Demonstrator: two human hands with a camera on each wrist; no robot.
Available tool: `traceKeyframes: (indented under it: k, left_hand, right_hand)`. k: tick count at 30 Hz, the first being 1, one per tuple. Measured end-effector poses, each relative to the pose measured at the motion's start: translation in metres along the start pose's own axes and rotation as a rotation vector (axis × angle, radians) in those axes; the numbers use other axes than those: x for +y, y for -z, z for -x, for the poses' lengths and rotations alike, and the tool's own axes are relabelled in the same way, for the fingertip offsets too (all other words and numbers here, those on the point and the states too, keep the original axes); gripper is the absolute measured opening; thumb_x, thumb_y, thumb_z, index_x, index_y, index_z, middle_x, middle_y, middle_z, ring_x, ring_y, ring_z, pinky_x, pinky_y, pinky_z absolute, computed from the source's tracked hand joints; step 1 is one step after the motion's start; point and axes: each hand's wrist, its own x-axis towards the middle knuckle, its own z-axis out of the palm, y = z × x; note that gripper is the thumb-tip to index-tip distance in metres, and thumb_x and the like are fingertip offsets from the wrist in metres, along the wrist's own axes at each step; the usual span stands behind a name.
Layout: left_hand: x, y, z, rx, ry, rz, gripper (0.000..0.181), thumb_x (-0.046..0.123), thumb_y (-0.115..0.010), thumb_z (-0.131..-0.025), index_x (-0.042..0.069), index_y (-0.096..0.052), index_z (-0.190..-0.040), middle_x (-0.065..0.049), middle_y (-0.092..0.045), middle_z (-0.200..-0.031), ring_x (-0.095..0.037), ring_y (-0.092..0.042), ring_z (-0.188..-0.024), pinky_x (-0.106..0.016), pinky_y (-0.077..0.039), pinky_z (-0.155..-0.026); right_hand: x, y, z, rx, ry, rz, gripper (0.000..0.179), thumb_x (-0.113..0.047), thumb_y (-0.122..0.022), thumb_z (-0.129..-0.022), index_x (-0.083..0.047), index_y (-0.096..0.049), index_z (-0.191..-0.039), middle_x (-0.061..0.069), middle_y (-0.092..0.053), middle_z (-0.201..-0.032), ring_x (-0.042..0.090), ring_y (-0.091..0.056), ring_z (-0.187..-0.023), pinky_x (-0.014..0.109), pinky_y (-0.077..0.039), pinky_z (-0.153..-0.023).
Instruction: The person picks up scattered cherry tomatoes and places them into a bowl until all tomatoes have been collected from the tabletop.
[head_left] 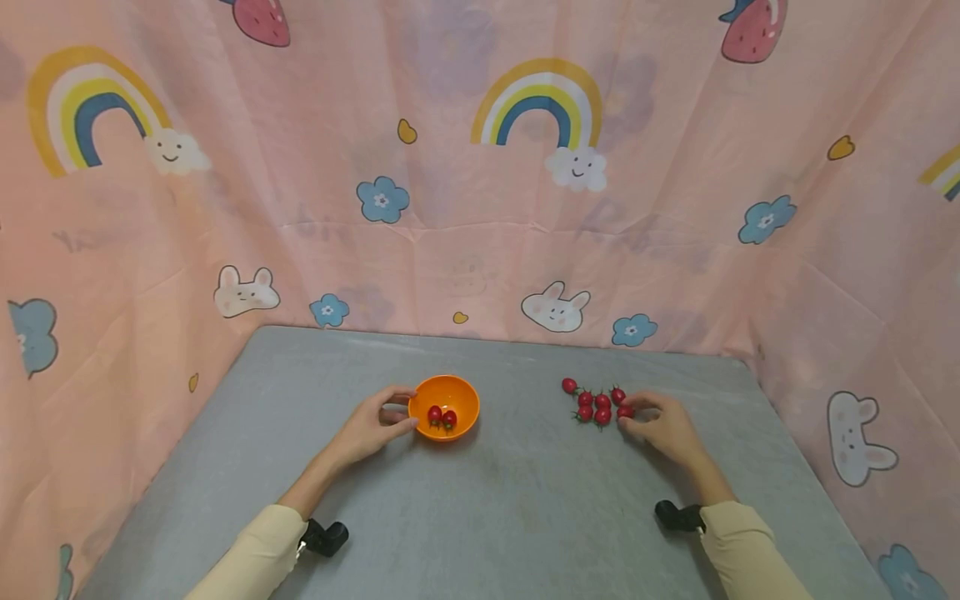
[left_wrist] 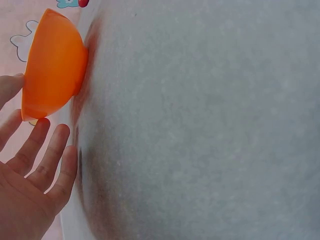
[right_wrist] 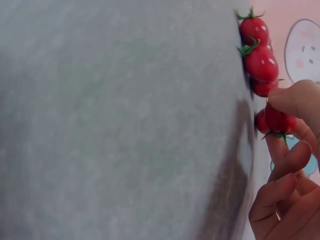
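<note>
An orange bowl (head_left: 454, 392) stands on the grey table with two red cherry tomatoes (head_left: 435, 414) inside. My left hand (head_left: 380, 421) is at its left side. In the left wrist view the thumb and fingertips (left_wrist: 42, 126) touch the bowl's rim, the fingers loosely extended. Over on the right, my right hand (head_left: 666, 427) pinches a cherry tomato (right_wrist: 280, 121) between thumb and fingers, at the right end of a group of cherry tomatoes (head_left: 602, 402). Green stems show on several of them.
The grey table (head_left: 517, 500) runs back to a pink patterned cloth (head_left: 450, 250) that hangs behind it and along both sides. One cherry tomato (head_left: 569, 386) lies at the left end of the group. A black wrist mount (head_left: 324, 538) sits at each sleeve.
</note>
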Motion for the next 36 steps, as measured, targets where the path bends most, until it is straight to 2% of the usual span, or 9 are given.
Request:
traceKeyframes:
  k: [10, 18, 24, 31, 36]
  left_hand:
    - [0.0, 0.0, 0.0, -0.002, 0.003, 0.003, 0.046, 0.014, -0.074, -0.096, 0.001, -0.056, -0.137, -0.022, -0.061, -0.131, -0.032, -0.068, -0.103, -0.05, -0.053, -0.092]
    - [0.002, 0.0, 0.0, 0.001, 0.006, 0.003, 0.046, 0.014, -0.074, -0.096, 0.002, -0.056, -0.137, -0.022, -0.061, -0.13, -0.032, -0.068, -0.103, -0.051, -0.052, -0.093]
    - [0.001, 0.0, 0.001, 0.007, 0.014, 0.006, 0.047, 0.015, -0.074, -0.096, 0.003, -0.056, -0.138, -0.022, -0.061, -0.13, -0.034, -0.068, -0.104, -0.052, -0.052, -0.093]
    - [0.001, -0.001, 0.002, 0.016, 0.008, 0.016, 0.049, 0.011, -0.074, -0.095, 0.002, -0.055, -0.139, -0.024, -0.06, -0.131, -0.037, -0.068, -0.104, -0.055, -0.051, -0.093]
    - [0.003, -0.001, 0.002, 0.016, 0.005, 0.012, 0.049, 0.011, -0.074, -0.096, 0.001, -0.055, -0.139, -0.024, -0.06, -0.13, -0.036, -0.068, -0.104, -0.054, -0.052, -0.093]
  right_hand:
    - [-0.009, -0.001, 0.002, 0.029, -0.01, -0.026, 0.03, -0.01, -0.08, -0.089, 0.005, -0.07, -0.113, 0.022, -0.068, -0.113, 0.04, -0.061, -0.108, 0.06, -0.048, -0.091]
    - [-0.01, -0.002, -0.001, 0.036, -0.031, -0.035, 0.035, -0.013, -0.08, -0.09, 0.004, -0.068, -0.118, 0.022, -0.066, -0.116, 0.04, -0.058, -0.114, 0.061, -0.045, -0.097]
    - [-0.02, -0.002, -0.004, 0.037, -0.039, -0.046, 0.038, -0.018, -0.079, -0.092, 0.002, -0.067, -0.122, 0.02, -0.066, -0.119, 0.034, -0.057, -0.116, 0.05, -0.048, -0.096]
    - [-0.04, -0.005, -0.01, 0.037, -0.06, -0.054, 0.041, -0.024, -0.078, -0.093, 0.001, -0.067, -0.123, 0.018, -0.066, -0.121, 0.034, -0.057, -0.114, 0.038, -0.048, -0.092]
    - [-0.05, -0.01, -0.016, 0.038, -0.008, -0.1, 0.039, -0.018, -0.08, -0.092, 0.002, -0.068, -0.123, 0.019, -0.067, -0.118, 0.031, -0.06, -0.095, 0.027, -0.05, -0.077]
